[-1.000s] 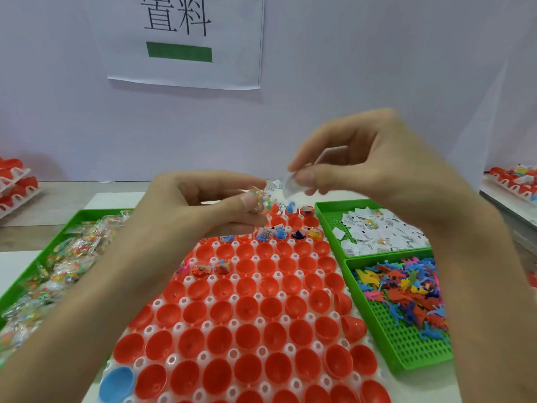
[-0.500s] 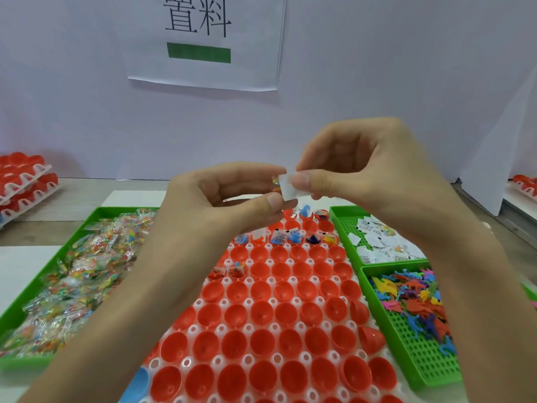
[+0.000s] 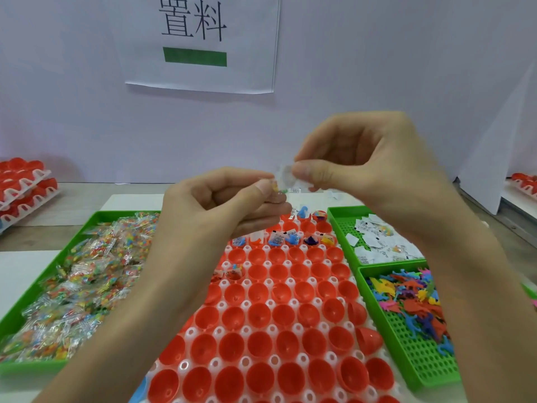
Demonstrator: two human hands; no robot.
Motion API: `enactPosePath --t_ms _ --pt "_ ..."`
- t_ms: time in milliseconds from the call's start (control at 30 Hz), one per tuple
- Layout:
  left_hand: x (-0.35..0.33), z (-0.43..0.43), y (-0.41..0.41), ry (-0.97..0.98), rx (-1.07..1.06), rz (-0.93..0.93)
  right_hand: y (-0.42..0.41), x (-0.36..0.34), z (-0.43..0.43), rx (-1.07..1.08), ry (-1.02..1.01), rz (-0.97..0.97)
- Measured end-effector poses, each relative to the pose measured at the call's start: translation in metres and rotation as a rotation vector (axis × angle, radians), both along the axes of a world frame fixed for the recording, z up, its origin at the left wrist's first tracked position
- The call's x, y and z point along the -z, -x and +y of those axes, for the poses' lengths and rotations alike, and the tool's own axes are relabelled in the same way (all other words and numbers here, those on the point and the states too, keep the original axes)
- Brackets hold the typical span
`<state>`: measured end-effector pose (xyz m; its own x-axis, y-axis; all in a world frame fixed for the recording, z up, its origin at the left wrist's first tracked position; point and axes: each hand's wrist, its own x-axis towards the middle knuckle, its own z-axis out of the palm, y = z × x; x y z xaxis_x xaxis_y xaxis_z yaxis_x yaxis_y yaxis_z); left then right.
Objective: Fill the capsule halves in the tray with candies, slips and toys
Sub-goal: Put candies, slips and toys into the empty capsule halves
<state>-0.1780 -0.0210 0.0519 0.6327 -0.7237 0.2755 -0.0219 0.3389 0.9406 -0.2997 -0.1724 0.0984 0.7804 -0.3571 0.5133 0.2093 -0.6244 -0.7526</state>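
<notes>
A white tray (image 3: 247,303) holds rows of red capsule halves (image 3: 286,314); the far rows contain slips and small toys, the near ones look empty. Above the tray's far end, my left hand (image 3: 220,205) pinches a small clear candy packet (image 3: 274,187) between thumb and fingers. Right beside it, my right hand (image 3: 363,161) pinches a white paper slip (image 3: 286,174). The slip and the packet nearly touch.
A green bin of wrapped candies (image 3: 72,283) lies at the left. At the right stand a green bin of white slips (image 3: 377,242) and one of coloured toy figures (image 3: 412,303). Stacked trays of red capsules (image 3: 23,181) sit far left and far right. A paper sign (image 3: 200,39) hangs on the wall.
Both hands have stayed close together above the tray while the view shifted slightly. The right hand's slip has come closer to the left hand's candy packet.
</notes>
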Motion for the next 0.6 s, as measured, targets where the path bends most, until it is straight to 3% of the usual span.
enactPosePath --t_ms 100,233,467,600 --pt "-0.001 0.001 0.000 0.017 0.009 0.006 0.006 -0.006 -0.002 -0.010 -0.035 -0.054" --pt "-0.003 0.002 0.002 0.036 0.021 -0.010 0.003 -0.004 0.004 -0.049 -0.046 0.022" --pt "-0.004 0.004 -0.006 -0.030 0.100 -0.009 -0.011 0.007 0.010 0.124 0.085 0.099" --pt "-0.004 0.003 -0.008 -0.061 0.135 -0.026 -0.012 0.010 0.010 0.110 0.063 0.101"
